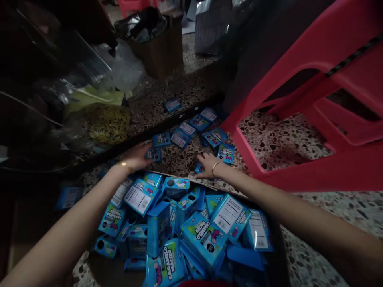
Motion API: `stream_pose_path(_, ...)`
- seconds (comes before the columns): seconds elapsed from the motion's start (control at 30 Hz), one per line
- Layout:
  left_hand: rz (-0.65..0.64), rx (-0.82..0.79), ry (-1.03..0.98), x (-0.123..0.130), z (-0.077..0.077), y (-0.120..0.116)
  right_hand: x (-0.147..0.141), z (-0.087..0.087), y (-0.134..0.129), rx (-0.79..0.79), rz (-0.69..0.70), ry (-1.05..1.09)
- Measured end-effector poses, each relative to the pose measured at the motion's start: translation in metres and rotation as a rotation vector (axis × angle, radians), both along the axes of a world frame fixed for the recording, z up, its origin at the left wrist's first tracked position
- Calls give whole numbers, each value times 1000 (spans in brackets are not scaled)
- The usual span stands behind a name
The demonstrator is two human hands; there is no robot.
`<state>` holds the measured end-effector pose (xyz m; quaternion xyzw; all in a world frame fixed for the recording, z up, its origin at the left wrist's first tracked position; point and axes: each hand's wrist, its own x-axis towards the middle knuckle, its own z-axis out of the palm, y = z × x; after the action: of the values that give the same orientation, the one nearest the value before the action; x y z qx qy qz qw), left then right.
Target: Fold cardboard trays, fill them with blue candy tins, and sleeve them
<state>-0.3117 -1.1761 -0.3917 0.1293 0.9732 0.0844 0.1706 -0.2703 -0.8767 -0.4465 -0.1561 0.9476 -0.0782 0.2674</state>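
My left hand (139, 156) reaches to the floor beyond a pile of blue candy boxes, its fingers stretched out against the edge of one small candy box (154, 154). Across from it, my right hand (208, 164) is spread low over the floor. Another candy box (199, 168) shows between its thumb and fingers, partly covered; a firm grip is not visible. Between my forearms, a large heap of "Caramelo Macizo" boxes (203, 235) fills a container whose near side is hidden. More candy boxes (182, 135) lie scattered on the speckled floor past my hands.
A red plastic stool (260, 171) stands at the right. Behind a low dark ledge are a cardboard box (167, 48), clear plastic bags (127, 67) and a bag of yellowish strands (109, 123). One candy box (172, 105) lies beyond the ledge, another (70, 197) at the left.
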Motion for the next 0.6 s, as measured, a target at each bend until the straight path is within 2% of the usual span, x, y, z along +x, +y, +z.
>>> stream_pose_path(0.07, -61, -189, -108, -35, -39, -2, 0, -29, -10, 139, 22, -24)
stream_pose_path(0.13, -62, -269, -159, -49, -69, -1, 5, -50, -14, 187, -9, -3)
stream_pose_path(0.17, -53, -280, -163, -50, -80, 1, 7, -58, -15, 187, -33, 12)
stream_pose_path(0.23, -52, -280, -136, -50, -91, 6, 8, -66, -14, 174, -73, 32)
stream_pose_path(0.3, -60, -277, -87, -49, -87, 10, 5, -63, -10, 148, -89, 44)
stream_pose_path(0.37, -50, -280, -27, -50, -70, 10, 1, -47, -6, 78, -145, 81)
stream_pose_path(0.43, 11, -244, 53, -45, -39, 5, 1, -18, -2, -71, -246, 171)
stream_pose_path(0.5, 96, -78, 163, -28, 2, -8, 8, 23, 0, -287, -292, 276)
stream_pose_path(0.57, 127, 167, 220, 6, 48, -27, 23, 67, 1, -504, -209, 314)
stream_pose_path(0.6, 107, 253, 177, 30, 70, -35, 33, 89, 0, -576, -144, 285)
